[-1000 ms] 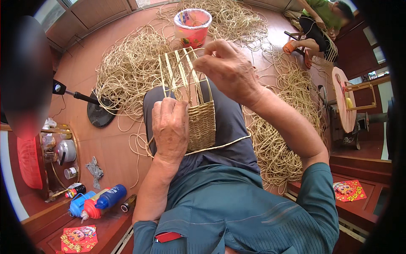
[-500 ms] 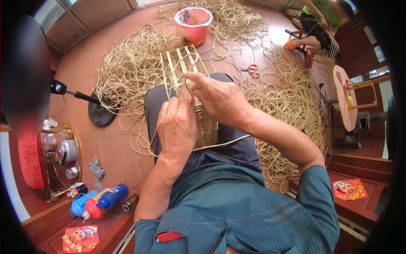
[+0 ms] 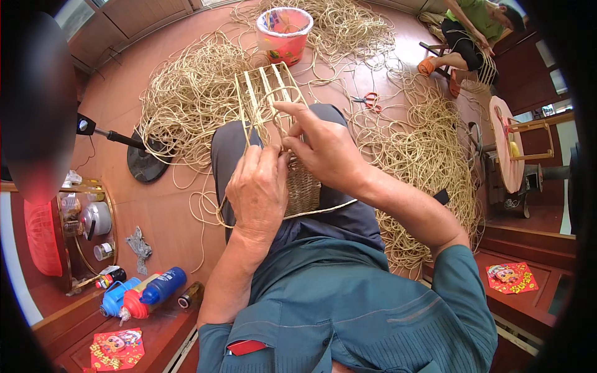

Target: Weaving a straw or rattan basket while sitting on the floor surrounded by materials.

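Observation:
Across my lap lies a partly woven straw piece (image 3: pixel 303 191), its near part closely woven. Bare pale slats of its frame (image 3: pixel 263 84) stretch forward past my knees. My left hand (image 3: pixel 257 189) is closed over the left side, where the weave meets the slats. Beside it, my right hand (image 3: pixel 326 143) has its thumb and fingers drawn together on a straw cord, with the index finger stretched forward by a cord loop. The fingertips partly hide the exact grip. Another length of cord (image 3: pixel 323 212) crosses my lap below the weave.
Heaps of straw cord cover the floor at left (image 3: pixel 193 99) and right (image 3: pixel 429 149). Orange-handled scissors (image 3: pixel 372 102) lie ahead right, a red bucket (image 3: pixel 287 46) farther off. A fan base (image 3: pixel 148 158) stands left. A seated person (image 3: pixel 476 31) handles strands at far right.
My right thumb has come down closer to my left fingertips and the weave. My right forearm has shifted slightly left, and a dark object on the right cord heap now shows.

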Motion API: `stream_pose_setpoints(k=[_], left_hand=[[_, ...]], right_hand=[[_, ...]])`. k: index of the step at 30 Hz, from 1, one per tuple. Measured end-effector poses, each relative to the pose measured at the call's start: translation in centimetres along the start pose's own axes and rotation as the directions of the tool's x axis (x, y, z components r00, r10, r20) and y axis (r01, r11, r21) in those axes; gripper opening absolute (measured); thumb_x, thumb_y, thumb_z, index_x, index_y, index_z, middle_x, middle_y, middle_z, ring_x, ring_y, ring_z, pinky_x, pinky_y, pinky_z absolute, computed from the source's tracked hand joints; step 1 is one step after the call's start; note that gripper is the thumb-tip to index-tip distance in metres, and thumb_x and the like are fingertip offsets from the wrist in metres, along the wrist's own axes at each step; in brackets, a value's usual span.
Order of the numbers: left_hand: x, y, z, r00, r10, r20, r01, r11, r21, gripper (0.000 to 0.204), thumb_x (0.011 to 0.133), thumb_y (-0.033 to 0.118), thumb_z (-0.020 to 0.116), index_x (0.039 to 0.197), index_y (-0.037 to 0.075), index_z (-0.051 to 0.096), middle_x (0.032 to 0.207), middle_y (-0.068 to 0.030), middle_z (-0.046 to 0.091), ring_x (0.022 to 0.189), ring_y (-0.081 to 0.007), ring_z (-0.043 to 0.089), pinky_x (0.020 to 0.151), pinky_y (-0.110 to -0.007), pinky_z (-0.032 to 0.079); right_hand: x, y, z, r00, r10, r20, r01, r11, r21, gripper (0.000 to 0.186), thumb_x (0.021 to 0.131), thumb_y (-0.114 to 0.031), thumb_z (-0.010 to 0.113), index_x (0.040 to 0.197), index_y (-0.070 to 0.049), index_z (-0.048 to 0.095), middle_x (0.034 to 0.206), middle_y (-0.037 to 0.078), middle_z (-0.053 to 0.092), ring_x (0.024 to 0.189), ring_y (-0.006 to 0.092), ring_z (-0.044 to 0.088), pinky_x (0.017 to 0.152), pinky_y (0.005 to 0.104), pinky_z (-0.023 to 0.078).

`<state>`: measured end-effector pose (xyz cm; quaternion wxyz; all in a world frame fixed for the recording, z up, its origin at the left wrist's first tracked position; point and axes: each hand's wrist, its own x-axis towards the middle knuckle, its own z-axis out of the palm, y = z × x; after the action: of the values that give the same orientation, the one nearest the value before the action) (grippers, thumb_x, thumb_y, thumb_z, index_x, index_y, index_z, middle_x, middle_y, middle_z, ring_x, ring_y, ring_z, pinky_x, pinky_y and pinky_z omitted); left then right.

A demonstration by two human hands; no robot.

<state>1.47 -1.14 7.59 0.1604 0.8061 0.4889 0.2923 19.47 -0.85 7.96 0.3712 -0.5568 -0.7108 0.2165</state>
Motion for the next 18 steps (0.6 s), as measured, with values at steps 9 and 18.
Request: stream_pose_setpoints(k=[9, 18], left_hand=[[0.0, -0.4, 1.9, 0.924, 0.361, -0.131, -0.340, 0.927, 0.157, 0.039, 0.089, 0.003, 0.076, 0.128, 0.012, 0.075, 0.119, -0.0047, 0.073, 0.108, -0.0260, 0.068, 0.094, -0.041, 0.053], [-0.3, -0.2, 2.5, 0.924, 0.371, -0.092, -0.351, 0.919, 0.180, 0.046, 0.090, 0.003, 0.072, 0.136, 0.010, 0.074, 0.120, -0.0062, 0.071, 0.111, -0.0255, 0.066, 0.096, -0.042, 0.051]], right_hand=[[-3.0, 2.4, -1.3, 0.925, 0.362, -0.118, -0.232, 0.781, 0.580, 0.027, 0.099, 0.001, 0.076, 0.119, -0.004, 0.060, 0.097, -0.001, 0.070, 0.083, 0.0031, 0.065, 0.075, 0.0211, 0.055], [-0.5, 4.5, -1.2, 0.959, 0.265, -0.101, -0.143, 0.760, 0.634, 0.023, 0.096, -0.002, 0.080, 0.112, -0.005, 0.064, 0.101, -0.002, 0.069, 0.090, 0.0043, 0.066, 0.082, 0.0236, 0.057]])
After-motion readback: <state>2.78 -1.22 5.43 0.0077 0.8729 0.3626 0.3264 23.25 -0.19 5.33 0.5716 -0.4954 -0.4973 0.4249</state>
